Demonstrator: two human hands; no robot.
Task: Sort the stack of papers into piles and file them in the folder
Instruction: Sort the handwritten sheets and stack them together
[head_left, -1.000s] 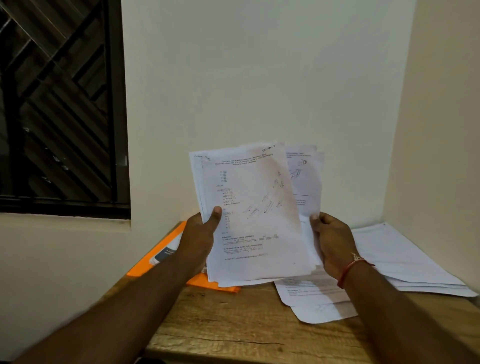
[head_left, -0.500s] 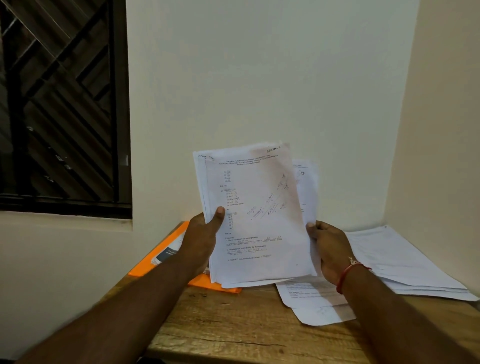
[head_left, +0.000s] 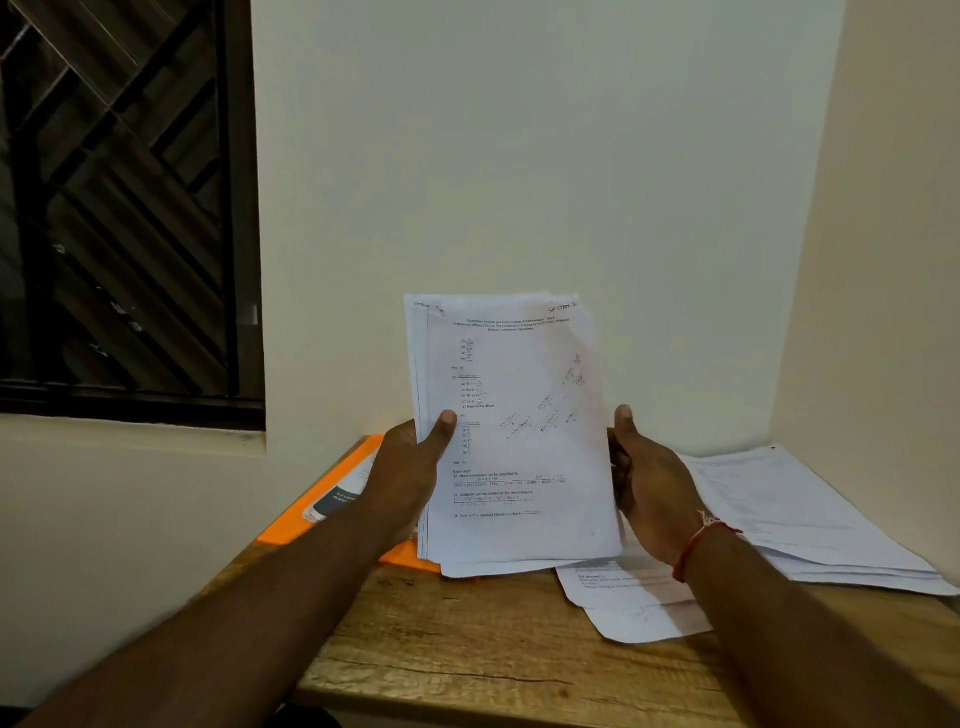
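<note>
- Stack of papers (head_left: 514, 431): printed sheets held upright above the far part of the table, printed face toward the camera. The top sheet carries typed questions and slanting handwritten notes.
- Left hand (head_left: 415, 467): grips the stack's left edge, at 9 o'clock of the sheets. The thumb is pressed on the front page and the fingers are hidden behind.
- Right hand (head_left: 649, 483): cupped against the stack's right edge, at 3 o'clock. The thumb stands upright along the edge and the fingers curl round toward the back (how far they reach behind cannot be seen). A red thread bracelet (head_left: 696, 545) circles the wrist.
- Orange folder (head_left: 332, 483): lies flat on the table at 8 o'clock of the stack, partly hidden by the left hand. A small printed booklet (head_left: 337, 501) rests on it.
- Wooden table (head_left: 467, 649): pale, grained boards set into the room's corner, with its near edge at 6 o'clock of the frame.
- Sorted pile (head_left: 795, 519): white sheets lying flat at 4 o'clock of the stack, beside the side wall (head_left: 893, 208).
- Loose sheets (head_left: 634, 608): a few overlapping pages at 5 o'clock, under the right wrist, touching the sorted pile.
- Back wall (head_left: 519, 156): plain cream plaster behind the table.
- Window (head_left: 119, 208): dark frame with a diagonal grille, at 10 o'clock of the frame, above a cream sill (head_left: 130, 431).
</note>
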